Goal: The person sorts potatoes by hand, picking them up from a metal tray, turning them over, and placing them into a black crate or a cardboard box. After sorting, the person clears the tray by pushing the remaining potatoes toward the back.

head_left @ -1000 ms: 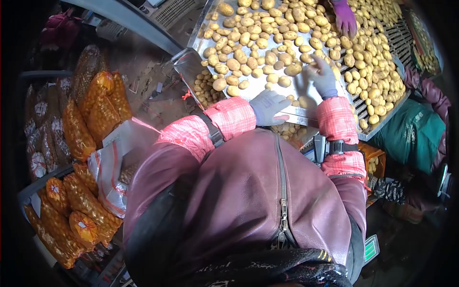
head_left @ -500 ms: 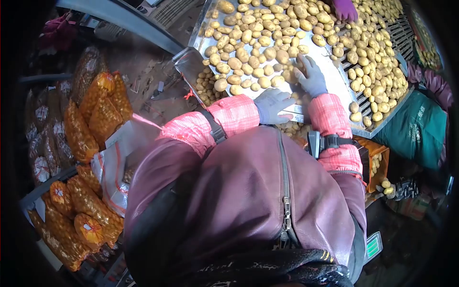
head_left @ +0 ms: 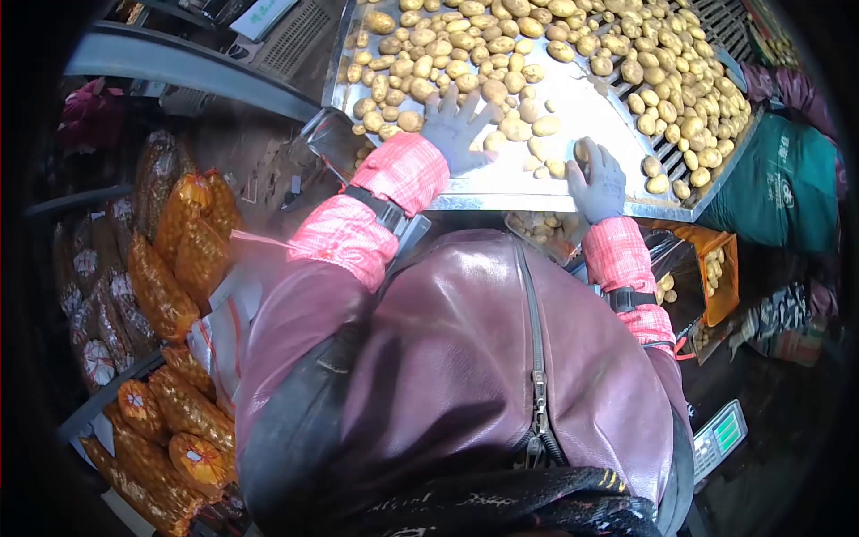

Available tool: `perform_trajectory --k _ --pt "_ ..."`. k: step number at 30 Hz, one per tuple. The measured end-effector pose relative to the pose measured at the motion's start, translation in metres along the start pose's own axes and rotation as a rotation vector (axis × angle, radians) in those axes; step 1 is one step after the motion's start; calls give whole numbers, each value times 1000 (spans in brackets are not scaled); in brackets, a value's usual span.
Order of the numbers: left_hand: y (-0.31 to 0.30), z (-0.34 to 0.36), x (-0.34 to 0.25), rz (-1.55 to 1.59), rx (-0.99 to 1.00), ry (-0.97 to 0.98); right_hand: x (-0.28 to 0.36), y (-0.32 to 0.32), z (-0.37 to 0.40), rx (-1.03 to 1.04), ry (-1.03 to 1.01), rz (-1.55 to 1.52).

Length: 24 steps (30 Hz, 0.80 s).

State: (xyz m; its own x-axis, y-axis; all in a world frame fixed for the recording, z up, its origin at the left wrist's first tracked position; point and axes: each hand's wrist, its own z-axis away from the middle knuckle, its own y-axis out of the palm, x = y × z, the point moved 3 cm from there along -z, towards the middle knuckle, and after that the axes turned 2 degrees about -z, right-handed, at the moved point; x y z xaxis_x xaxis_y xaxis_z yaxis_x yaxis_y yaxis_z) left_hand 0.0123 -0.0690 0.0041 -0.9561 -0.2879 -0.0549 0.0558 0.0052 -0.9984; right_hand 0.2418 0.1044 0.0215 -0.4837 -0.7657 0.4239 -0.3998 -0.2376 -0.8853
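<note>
My left hand [head_left: 458, 132], in a grey glove, lies over the near left part of a metal sorting tray [head_left: 617, 134]. Its fingers are spread, and they touch or hover just above several potatoes [head_left: 514, 129]. Toward the tray's front edge is my right hand [head_left: 601, 186], gloved the same way. A brownish potato [head_left: 582, 150] shows between its thumb and fingers, which look closed on it. Small loose potatoes [head_left: 541, 166] lie on the bright metal between my hands.
More potatoes [head_left: 680, 80] cover a slatted grate [head_left: 723, 27] at the right. Filled orange mesh sacks [head_left: 199, 237] stand at the left. An orange bag [head_left: 723, 277] hangs below the tray's right side. A person in a green apron [head_left: 777, 183] is at the far right.
My left hand has moved left and away from me, its fingers spreading over potatoes. My right hand has drawn back toward the front edge. Fewer potatoes lie between them. The purple-gloved hand has left view.
</note>
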Motion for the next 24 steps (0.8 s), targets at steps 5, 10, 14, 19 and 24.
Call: perform_trajectory --k 5,10,14,19,24 --pt "3 -19 19 -72 112 -75 11 -12 -7 172 171 26" --pt "4 -11 16 -76 -61 -254 16 -16 -5 1 -150 -28" --pt "5 -30 -61 192 -166 118 2 -7 -2 121 -80 -5" --pt "5 -53 -104 162 -160 325 -7 2 -2 -7 -144 1" --pt "1 -31 -38 32 -235 136 0 -7 -6 100 -82 -50"
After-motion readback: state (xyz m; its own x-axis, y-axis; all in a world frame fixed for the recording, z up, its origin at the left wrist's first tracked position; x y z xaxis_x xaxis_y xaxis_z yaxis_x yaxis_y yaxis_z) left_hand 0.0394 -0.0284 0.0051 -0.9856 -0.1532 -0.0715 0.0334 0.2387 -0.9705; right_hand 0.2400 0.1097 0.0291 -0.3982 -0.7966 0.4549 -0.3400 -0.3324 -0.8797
